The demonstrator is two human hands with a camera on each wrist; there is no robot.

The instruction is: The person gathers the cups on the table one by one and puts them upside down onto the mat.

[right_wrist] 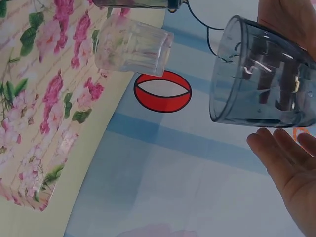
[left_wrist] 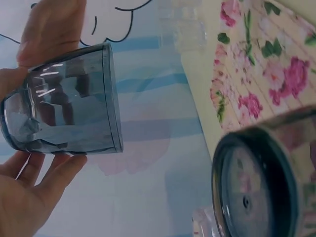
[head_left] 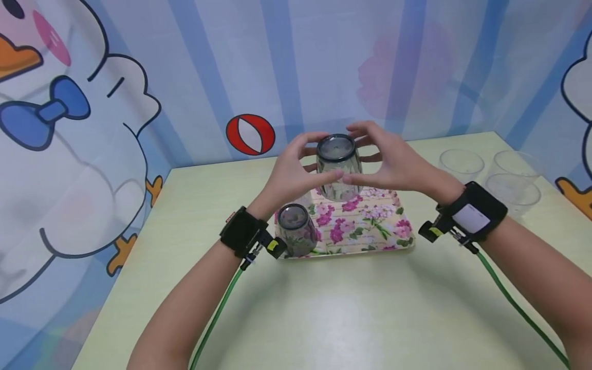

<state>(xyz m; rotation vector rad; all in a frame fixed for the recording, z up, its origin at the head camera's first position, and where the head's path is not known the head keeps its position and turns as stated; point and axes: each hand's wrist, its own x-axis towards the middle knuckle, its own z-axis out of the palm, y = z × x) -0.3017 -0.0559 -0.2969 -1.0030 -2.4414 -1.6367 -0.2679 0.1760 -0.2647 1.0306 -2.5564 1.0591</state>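
Note:
A grey-tinted drinking glass (head_left: 339, 180), upside down with its dark base up, is held above a floral tray (head_left: 356, 236). My left hand (head_left: 298, 164) curves round its left side, thumb across the front. From the right, my right hand (head_left: 393, 162) cups the same glass, and the two thumb tips nearly meet. In the right wrist view the fingertips (right_wrist: 259, 140) of the right hand lie right at the glass wall. Below the left hand, a second tinted glass (head_left: 297, 231) stands inverted on the tray's front left corner.
A clear cup (right_wrist: 133, 47) stands at the tray's back left, mostly hidden by the left hand in the head view. Several clear cups (head_left: 513, 190) stand on the table (head_left: 333, 308) at the right. A cartoon-printed curtain (head_left: 314, 67) borders the back.

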